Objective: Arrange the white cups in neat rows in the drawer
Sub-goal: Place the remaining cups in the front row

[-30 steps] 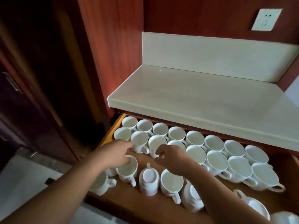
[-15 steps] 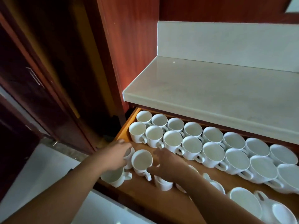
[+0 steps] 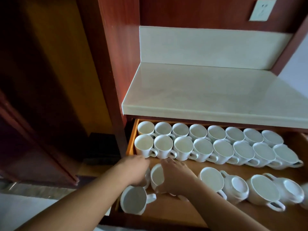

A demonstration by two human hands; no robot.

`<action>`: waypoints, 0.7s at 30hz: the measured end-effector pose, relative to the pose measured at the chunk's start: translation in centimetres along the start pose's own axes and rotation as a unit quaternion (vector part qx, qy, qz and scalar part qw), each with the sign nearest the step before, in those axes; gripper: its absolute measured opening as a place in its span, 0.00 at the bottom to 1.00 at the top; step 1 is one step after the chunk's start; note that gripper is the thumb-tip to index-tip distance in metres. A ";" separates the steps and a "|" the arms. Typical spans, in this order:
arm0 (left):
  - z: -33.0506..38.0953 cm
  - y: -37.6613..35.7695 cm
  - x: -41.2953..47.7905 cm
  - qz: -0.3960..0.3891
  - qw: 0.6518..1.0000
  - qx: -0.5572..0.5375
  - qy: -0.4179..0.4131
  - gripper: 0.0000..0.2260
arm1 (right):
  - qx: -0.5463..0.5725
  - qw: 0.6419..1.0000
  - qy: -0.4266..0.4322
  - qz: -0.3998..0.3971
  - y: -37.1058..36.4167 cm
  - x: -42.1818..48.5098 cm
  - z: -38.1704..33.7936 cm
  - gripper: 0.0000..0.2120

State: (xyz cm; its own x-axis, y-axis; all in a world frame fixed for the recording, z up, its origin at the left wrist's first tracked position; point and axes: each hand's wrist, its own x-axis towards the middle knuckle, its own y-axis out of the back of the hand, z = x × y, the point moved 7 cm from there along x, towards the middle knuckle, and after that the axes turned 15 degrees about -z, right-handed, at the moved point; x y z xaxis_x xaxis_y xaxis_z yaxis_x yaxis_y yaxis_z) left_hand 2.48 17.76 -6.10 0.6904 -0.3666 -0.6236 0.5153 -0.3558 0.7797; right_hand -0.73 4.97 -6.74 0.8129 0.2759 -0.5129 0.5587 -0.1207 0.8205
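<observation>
The wooden drawer (image 3: 131, 139) stands pulled out. Two straight rows of upright white cups fill its back: the rear row (image 3: 198, 131) and the second row (image 3: 203, 148), handles toward me. My left hand (image 3: 133, 171) curls down over a cup (image 3: 147, 175) that shows only as a sliver. My right hand (image 3: 176, 178) lies over another cup, with white edges (image 3: 182, 198) peeking from under the palm. An upright cup (image 3: 156, 176) sits between the two hands, touching both. One more upright cup (image 3: 133, 200) stands at the front left corner.
Loose cups lie along the drawer's front right, some upright (image 3: 211, 179), some upside down (image 3: 239, 184). A pale stone counter (image 3: 216, 97) overhangs the drawer's back. A wall socket (image 3: 260, 10) is above it, dark wooden doors (image 3: 33, 130) to the left.
The view has shifted, and both hands have drawn back from the second row to the front-left cups. The cups at the back now stand in two even rows.
</observation>
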 end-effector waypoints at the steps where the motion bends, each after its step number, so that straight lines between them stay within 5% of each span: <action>1: 0.0 -0.1 0.2 -0.007 1.000 0.005 -0.001 0.18 | 0.008 1.000 -0.012 0.005 0.0 0.1 0.0 0.38; 7: 0.1 -0.4 1.9 -0.028 0.999 0.009 -0.016 0.21 | 0.058 0.992 -0.101 0.050 0.7 0.7 2.1 0.38; 12: -0.2 0.9 0.5 -0.016 0.999 0.008 -0.033 0.14 | 0.087 0.988 -0.120 0.053 0.8 1.0 2.9 0.45; 21: -3.2 5.8 -3.2 0.033 0.984 -0.162 -0.067 0.19 | 0.093 0.990 -0.102 0.016 2.2 0.4 2.8 0.39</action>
State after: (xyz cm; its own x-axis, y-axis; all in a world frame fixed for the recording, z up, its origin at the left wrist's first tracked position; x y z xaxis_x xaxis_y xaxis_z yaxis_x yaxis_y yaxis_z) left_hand 4.92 19.65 0.58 0.6659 -0.4966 -0.5568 0.6215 -0.0435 0.7822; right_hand 1.27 2.12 -5.79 0.8366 0.0725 -0.5429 0.5369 -0.3049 0.7866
